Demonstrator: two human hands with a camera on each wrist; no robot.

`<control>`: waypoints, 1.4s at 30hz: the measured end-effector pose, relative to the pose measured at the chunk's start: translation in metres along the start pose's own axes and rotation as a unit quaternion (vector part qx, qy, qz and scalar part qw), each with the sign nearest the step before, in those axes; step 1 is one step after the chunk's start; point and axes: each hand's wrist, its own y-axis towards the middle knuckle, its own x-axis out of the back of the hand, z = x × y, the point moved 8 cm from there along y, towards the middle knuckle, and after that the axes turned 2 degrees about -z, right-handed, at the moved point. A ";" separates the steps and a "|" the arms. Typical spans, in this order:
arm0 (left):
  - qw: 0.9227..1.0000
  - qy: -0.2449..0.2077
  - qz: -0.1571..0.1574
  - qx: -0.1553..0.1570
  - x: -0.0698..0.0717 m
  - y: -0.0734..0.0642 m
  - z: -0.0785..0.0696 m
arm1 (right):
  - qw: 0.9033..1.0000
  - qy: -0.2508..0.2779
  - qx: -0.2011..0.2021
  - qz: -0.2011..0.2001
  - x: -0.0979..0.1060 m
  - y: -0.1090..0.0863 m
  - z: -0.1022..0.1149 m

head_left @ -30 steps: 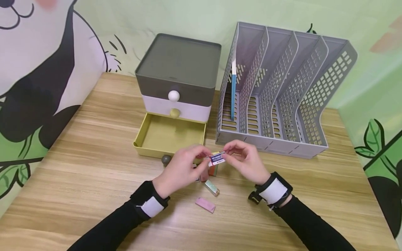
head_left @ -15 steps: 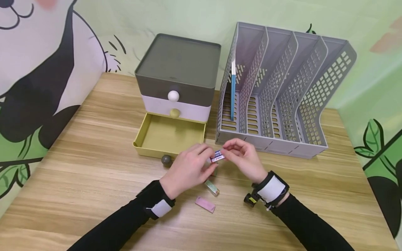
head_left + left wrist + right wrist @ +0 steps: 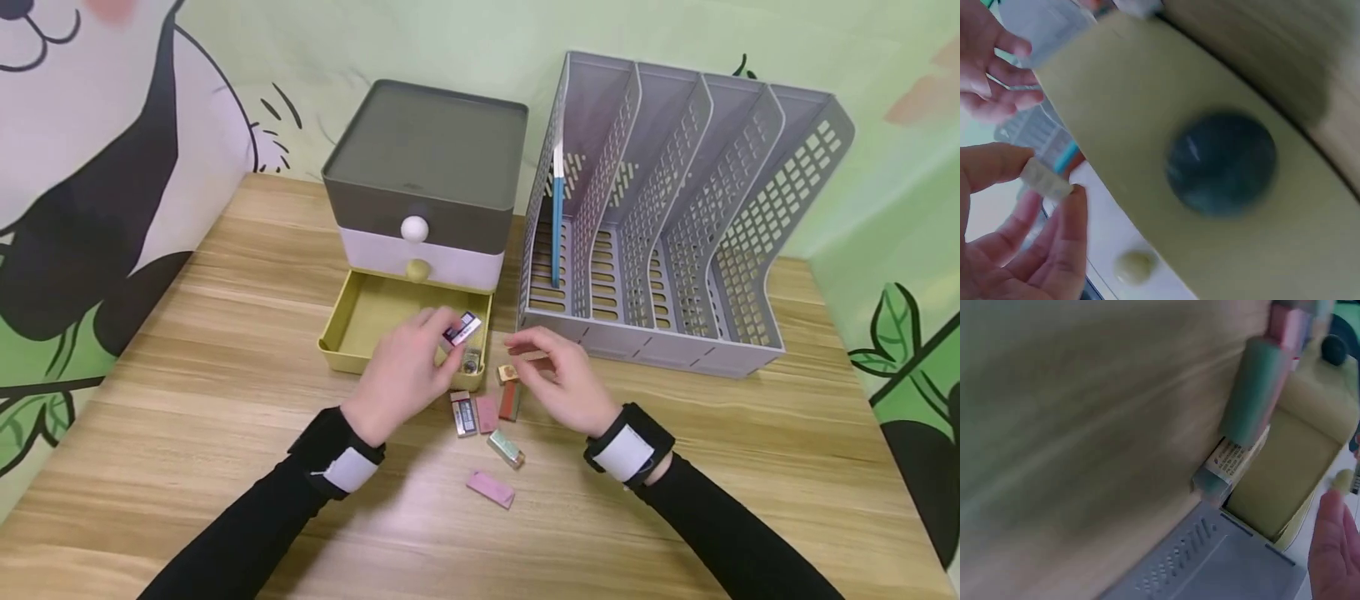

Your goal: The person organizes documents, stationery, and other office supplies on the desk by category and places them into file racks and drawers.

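My left hand (image 3: pixel 408 367) pinches a small eraser (image 3: pixel 461 330) in a blue-and-white sleeve between thumb and fingertips, over the right side of the pulled-out yellow drawer (image 3: pixel 375 304). In the left wrist view that eraser (image 3: pixel 1046 180) shows its pale end, beside the drawer's dark round knob (image 3: pixel 1222 164). A small patterned item (image 3: pixel 471 360) lies in the drawer's front right corner. My right hand (image 3: pixel 558 379) holds nothing; its loosely bent fingers hover beside a small yellowish eraser (image 3: pixel 507 374) on the table.
Near the drawer front lie a sleeved eraser (image 3: pixel 464 414), a dull pink one (image 3: pixel 487 413), an orange-green one (image 3: pixel 509 401), a light green one (image 3: pixel 506 448) and a pink one (image 3: pixel 491 489). Behind stand the drawer box (image 3: pixel 431 146) and a grey file rack (image 3: pixel 652 337) holding a blue folder (image 3: pixel 557 225).
Both hands held the blue-and-white eraser before. The right hand has let go, and the left has carried it left, over the drawer. Erasers formerly covered by the hands now show.
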 end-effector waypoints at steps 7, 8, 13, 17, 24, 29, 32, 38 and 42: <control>0.996 0.061 0.041 0.045 -0.005 0.008 0.023 | 0.978 -0.173 0.087 0.083 -0.023 0.003 0.012; 0.995 0.068 0.050 0.049 -0.007 0.009 0.025 | 0.975 -0.184 0.087 0.090 -0.024 0.003 0.011; 0.989 0.087 0.096 0.067 -0.020 0.012 0.028 | 0.973 -0.193 0.079 0.103 -0.026 0.003 0.011; 0.985 0.096 0.119 0.079 -0.027 0.013 0.030 | 0.973 -0.188 0.084 0.102 -0.026 0.004 0.012; 0.976 0.088 0.180 0.084 -0.040 0.014 0.034 | 0.974 -0.181 0.088 0.102 -0.026 0.005 0.013; 0.972 0.074 0.196 0.104 -0.044 0.014 0.039 | 0.974 -0.181 0.086 0.104 -0.027 0.006 0.011; 0.973 0.076 0.193 0.103 -0.046 0.016 0.041 | 0.975 -0.179 0.085 0.104 -0.027 0.006 0.010; 0.969 0.061 0.215 0.107 -0.052 0.015 0.045 | 0.978 -0.165 0.083 0.092 -0.024 0.005 0.006; 0.969 0.044 0.222 0.104 -0.053 0.015 0.043 | 0.981 -0.160 0.084 0.073 -0.017 0.002 0.003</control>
